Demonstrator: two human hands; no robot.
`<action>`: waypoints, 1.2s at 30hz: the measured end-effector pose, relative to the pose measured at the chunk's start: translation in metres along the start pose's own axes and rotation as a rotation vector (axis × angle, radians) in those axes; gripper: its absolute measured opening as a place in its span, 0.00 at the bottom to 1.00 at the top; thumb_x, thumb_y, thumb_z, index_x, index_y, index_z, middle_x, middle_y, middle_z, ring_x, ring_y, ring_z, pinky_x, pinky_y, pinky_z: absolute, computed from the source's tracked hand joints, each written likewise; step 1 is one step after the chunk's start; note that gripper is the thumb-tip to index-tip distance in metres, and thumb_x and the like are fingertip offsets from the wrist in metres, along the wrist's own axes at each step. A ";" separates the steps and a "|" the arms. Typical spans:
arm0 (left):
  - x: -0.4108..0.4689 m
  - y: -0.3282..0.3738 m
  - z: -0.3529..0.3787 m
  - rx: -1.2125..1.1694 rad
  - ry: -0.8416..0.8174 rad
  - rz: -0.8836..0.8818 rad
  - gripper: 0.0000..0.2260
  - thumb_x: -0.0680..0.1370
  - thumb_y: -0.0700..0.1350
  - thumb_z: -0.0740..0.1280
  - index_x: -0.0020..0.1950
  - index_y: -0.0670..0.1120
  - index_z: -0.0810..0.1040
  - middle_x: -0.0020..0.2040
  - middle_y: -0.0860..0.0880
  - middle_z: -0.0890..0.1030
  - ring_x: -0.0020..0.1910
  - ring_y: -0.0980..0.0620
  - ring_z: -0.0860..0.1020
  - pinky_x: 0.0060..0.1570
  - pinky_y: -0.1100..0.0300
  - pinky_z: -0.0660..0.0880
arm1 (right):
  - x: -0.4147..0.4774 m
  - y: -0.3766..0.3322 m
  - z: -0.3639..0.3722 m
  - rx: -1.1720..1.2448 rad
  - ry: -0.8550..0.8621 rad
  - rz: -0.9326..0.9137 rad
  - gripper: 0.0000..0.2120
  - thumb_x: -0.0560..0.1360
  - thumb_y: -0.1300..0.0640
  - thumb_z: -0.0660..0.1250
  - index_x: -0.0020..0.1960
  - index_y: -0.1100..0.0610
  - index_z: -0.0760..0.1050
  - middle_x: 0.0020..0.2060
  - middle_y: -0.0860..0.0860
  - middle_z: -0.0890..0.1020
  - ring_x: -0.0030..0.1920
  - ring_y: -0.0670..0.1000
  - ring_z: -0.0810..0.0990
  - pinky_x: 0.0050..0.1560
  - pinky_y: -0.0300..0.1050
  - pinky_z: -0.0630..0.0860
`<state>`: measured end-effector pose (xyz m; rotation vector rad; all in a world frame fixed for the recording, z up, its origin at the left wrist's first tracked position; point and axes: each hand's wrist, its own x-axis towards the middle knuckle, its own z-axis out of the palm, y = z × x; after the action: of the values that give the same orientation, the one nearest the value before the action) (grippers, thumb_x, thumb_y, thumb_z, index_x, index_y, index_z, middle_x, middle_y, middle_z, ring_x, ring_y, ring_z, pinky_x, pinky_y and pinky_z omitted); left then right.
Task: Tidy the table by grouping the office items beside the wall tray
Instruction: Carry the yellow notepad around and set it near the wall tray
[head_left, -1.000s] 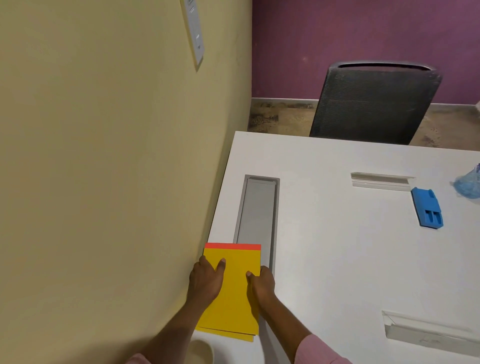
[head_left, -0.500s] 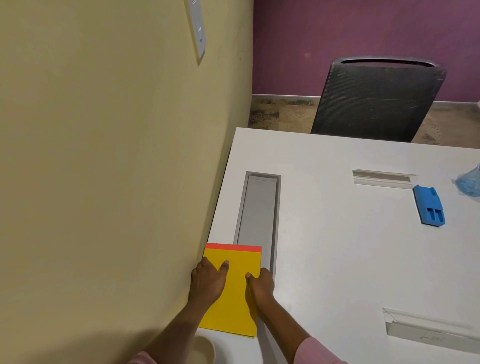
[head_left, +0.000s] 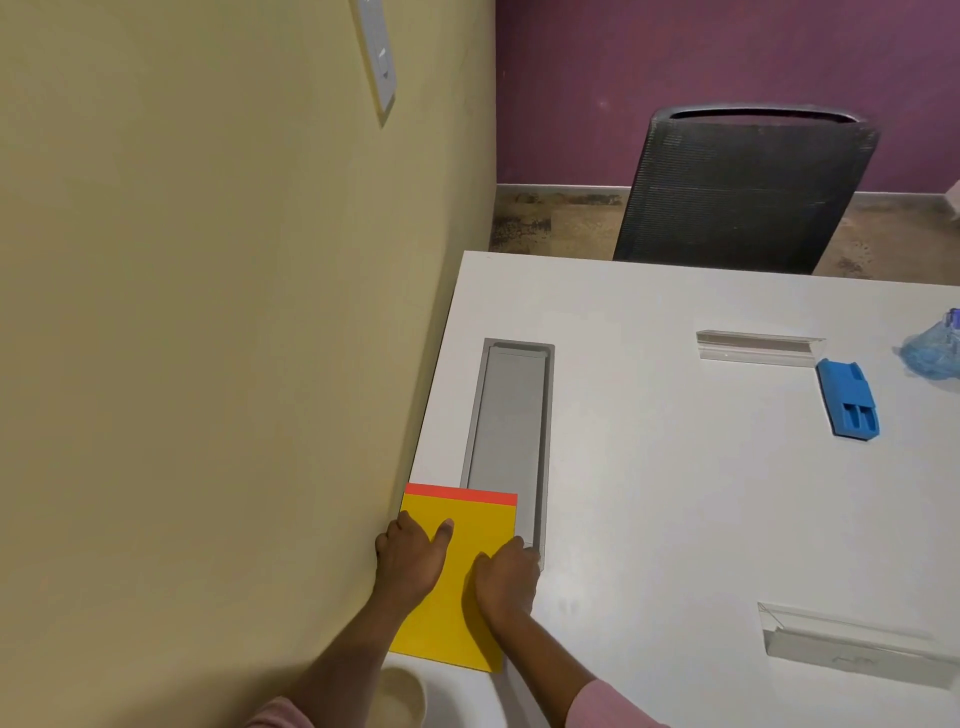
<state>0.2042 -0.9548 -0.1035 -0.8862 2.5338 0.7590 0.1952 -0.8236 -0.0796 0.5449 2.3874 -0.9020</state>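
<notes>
Step in hand: both hands are pressing and squaring a yellow notepad (head_left: 457, 582) at the lower middle of the frame, flush against the yellow wall (head_left: 208, 364) and overlapping the near end of the grey tray (head_left: 511, 415) sunk in the tabletop (head_left: 675, 519).
Left hand (head_left: 410, 558): lying flat on the notepad's left edge, fingers spread, pressing down and not gripping anything.
Right hand (head_left: 506, 579): resting on the notepad's right edge, fingers curled loosely against it; it is steadying the pad, not lifting it.
Notepad: lying flat, its red strip pointing up the frame, one corner covering the tray's lower end.
Still scattered: a blue plastic piece (head_left: 849, 402) is lying at the right of the frame, well apart from the tray; a clear plastic strip (head_left: 756, 348) is sitting just beside it, and another clear strip (head_left: 852, 649) is lying at the lower right. A crumpled blue wad (head_left: 932, 353) is showing at the right edge.
Progress: judging by the layout, only the notepad is sitting by the tray.
Next move: probably letting go of the pad and reaching across to the right for the blue piece, a long stretch over bare tabletop.
</notes>
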 end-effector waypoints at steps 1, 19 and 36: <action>0.000 0.000 0.000 -0.003 0.001 -0.003 0.37 0.78 0.65 0.55 0.74 0.37 0.57 0.71 0.39 0.68 0.69 0.38 0.66 0.66 0.46 0.64 | 0.000 0.000 0.000 -0.011 -0.006 -0.001 0.19 0.79 0.51 0.63 0.66 0.59 0.68 0.64 0.57 0.72 0.63 0.57 0.75 0.60 0.49 0.75; -0.011 0.010 -0.009 -0.078 -0.028 -0.006 0.38 0.79 0.61 0.58 0.76 0.36 0.50 0.77 0.39 0.58 0.75 0.38 0.58 0.72 0.45 0.59 | 0.004 0.009 -0.003 -0.162 -0.014 -0.128 0.24 0.79 0.49 0.62 0.70 0.59 0.64 0.64 0.57 0.72 0.63 0.56 0.73 0.63 0.48 0.73; -0.056 0.078 -0.012 0.079 0.061 0.289 0.34 0.79 0.61 0.59 0.76 0.40 0.56 0.76 0.40 0.62 0.75 0.39 0.61 0.72 0.45 0.61 | -0.005 0.030 -0.073 0.045 0.020 -0.317 0.31 0.78 0.43 0.62 0.75 0.54 0.59 0.71 0.53 0.69 0.70 0.57 0.68 0.69 0.54 0.66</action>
<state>0.1929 -0.8847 -0.0383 -0.5305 2.7611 0.7176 0.1909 -0.7528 -0.0445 0.1929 2.5195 -1.0896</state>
